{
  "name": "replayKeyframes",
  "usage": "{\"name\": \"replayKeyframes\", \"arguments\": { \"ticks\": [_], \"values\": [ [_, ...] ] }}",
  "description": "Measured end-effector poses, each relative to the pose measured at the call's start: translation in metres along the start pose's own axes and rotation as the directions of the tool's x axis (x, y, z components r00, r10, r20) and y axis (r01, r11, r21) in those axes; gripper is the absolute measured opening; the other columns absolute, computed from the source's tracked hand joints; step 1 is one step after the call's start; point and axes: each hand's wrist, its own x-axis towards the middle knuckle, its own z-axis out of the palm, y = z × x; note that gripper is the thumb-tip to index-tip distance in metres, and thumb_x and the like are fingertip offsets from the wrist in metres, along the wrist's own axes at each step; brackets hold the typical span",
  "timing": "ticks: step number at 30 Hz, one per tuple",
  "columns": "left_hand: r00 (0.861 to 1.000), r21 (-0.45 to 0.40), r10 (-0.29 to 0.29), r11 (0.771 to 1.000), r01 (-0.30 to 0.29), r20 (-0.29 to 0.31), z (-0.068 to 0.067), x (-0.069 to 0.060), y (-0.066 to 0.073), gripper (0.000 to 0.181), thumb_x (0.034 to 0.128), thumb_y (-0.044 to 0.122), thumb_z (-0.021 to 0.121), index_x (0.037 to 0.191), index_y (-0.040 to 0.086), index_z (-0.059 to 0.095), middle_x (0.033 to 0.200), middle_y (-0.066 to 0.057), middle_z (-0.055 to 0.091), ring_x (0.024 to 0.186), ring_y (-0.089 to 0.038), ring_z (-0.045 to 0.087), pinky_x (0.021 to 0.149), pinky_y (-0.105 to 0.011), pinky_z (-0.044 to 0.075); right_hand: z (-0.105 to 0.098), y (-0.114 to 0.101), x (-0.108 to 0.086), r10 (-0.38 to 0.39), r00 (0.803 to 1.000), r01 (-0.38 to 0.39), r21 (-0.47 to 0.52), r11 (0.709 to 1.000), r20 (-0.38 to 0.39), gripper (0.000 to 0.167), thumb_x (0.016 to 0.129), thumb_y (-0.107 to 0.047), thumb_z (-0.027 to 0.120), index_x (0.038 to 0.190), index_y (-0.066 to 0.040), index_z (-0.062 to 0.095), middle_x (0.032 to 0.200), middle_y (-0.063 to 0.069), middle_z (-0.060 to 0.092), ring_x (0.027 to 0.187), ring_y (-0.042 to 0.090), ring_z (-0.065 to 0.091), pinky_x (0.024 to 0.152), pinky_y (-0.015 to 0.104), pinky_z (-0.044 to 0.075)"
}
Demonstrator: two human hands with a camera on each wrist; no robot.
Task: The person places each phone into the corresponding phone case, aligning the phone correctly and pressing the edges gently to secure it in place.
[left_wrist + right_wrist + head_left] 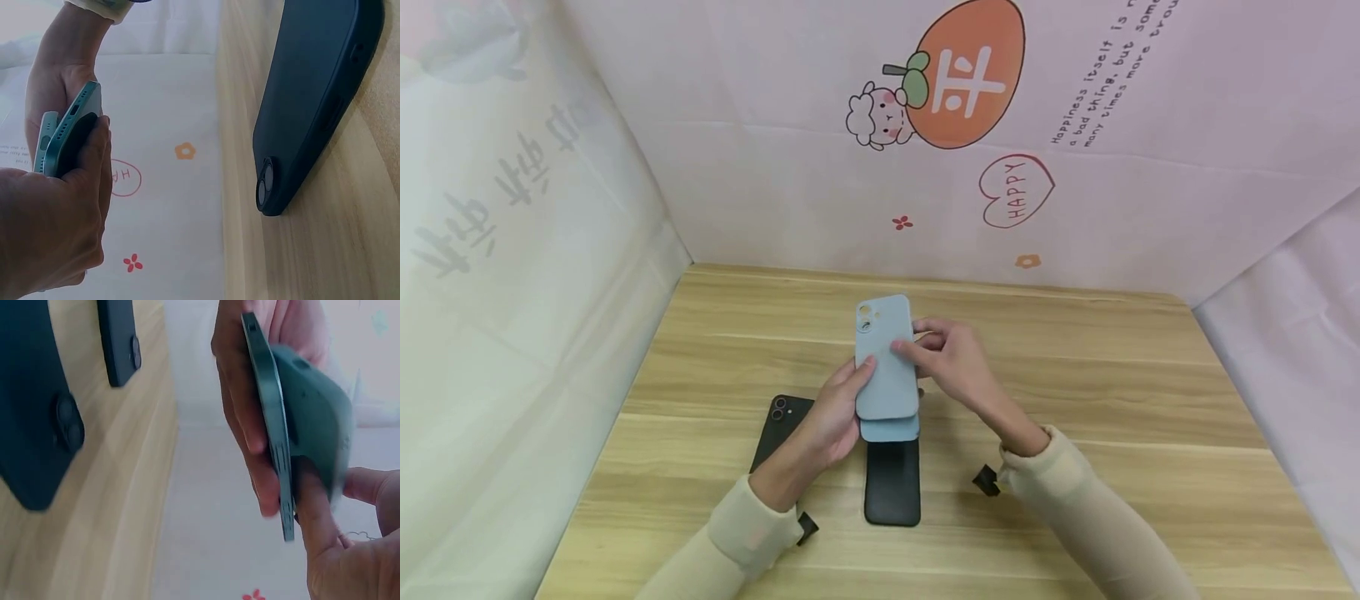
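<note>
In the head view a light blue phone case (887, 379) with camera cutouts lies over a light blue phone (891, 430), whose lower end shows beneath it. My left hand (833, 417) holds both from the left side, thumb on the case. On the other side my right hand (957, 360) pinches the upper right edge of the case. The right wrist view shows a gap between the phone (270, 406) and the tilted case (322, 415), with a right finger inside it. Left fingers (240, 394) lie against the phone's other face.
A black phone (781, 429) with two lenses lies on the wooden table (1075, 375), partly behind my left forearm. Another black phone-shaped item (892, 487) lies just below my hands. Printed white cloth (775, 167) walls the back and sides.
</note>
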Motion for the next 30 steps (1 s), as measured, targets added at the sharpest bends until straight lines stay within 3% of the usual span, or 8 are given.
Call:
{"name": "replayKeyframes", "arguments": {
  "ticks": [8,13,18,22,26,30],
  "values": [
    [1.000,0.010,0.020,1.000,-0.020,-0.004,0.001,-0.001,0.000,0.052,0.1174,0.024,0.029,0.165,0.005,0.021,0.163,-0.020,0.036,0.153,-0.034,0.033,0.128,-0.053,0.026,-0.018,0.001,0.004,-0.145,0.983,0.132,-0.122,0.984,-0.110,0.019,0.099,-0.013,0.076,0.110,0.003,0.076,0.092,0.018,0.078,0.079,0.034,0.077,0.066,0.034,0.065],
    [1.000,0.037,-0.011,0.999,0.011,-0.008,0.002,-0.004,0.001,0.052,0.1173,0.024,0.030,0.166,0.006,0.021,0.160,-0.021,0.039,0.150,-0.035,0.038,0.126,-0.054,0.030,-0.029,0.000,0.009,-0.176,0.976,0.157,-0.150,0.976,-0.129,0.019,0.101,-0.012,0.074,0.112,0.004,0.076,0.099,0.017,0.077,0.088,0.034,0.075,0.072,0.035,0.066],
    [0.998,0.117,-0.057,0.992,0.053,0.026,0.003,-0.008,0.000,0.054,0.1173,0.026,0.032,0.166,0.006,0.022,0.158,-0.023,0.043,0.147,-0.037,0.044,0.124,-0.056,0.034,-0.034,-0.001,0.015,-0.134,0.988,0.123,-0.136,0.983,-0.079,0.029,0.103,-0.025,0.072,0.120,-0.001,0.075,0.112,0.014,0.076,0.098,0.029,0.075,0.078,0.036,0.065],
    [0.994,0.172,-0.089,0.982,0.077,0.064,0.004,-0.011,-0.002,0.055,0.1173,0.028,0.033,0.168,0.010,0.021,0.156,-0.022,0.048,0.142,-0.036,0.051,0.123,-0.056,0.036,-0.035,-0.002,0.020,-0.045,0.999,0.047,-0.124,0.991,0.019,0.036,0.104,-0.040,0.069,0.122,-0.010,0.076,0.120,0.008,0.074,0.101,0.025,0.071,0.085,0.041,0.065],
    [0.990,0.193,-0.105,0.977,0.086,0.090,0.005,-0.014,-0.001,0.054,0.1175,0.030,0.032,0.168,0.015,0.021,0.151,-0.020,0.054,0.133,-0.037,0.061,0.119,-0.054,0.042,-0.033,-0.004,0.024,0.061,0.990,-0.055,-0.056,0.997,0.129,0.040,0.108,-0.041,0.061,0.126,-0.008,0.076,0.129,0.009,0.070,0.105,0.026,0.066,0.088,0.043,0.062],
    [0.990,0.203,-0.108,0.975,0.087,0.092,0.005,-0.015,-0.002,0.054,0.1174,0.029,0.033,0.168,0.015,0.022,0.149,-0.019,0.056,0.131,-0.036,0.063,0.117,-0.052,0.045,-0.029,-0.003,0.026,0.106,0.977,-0.113,0.027,0.993,0.185,0.041,0.112,-0.036,0.055,0.126,-0.002,0.074,0.128,0.013,0.067,0.104,0.025,0.066,0.086,0.039,0.062]
  ]
}}
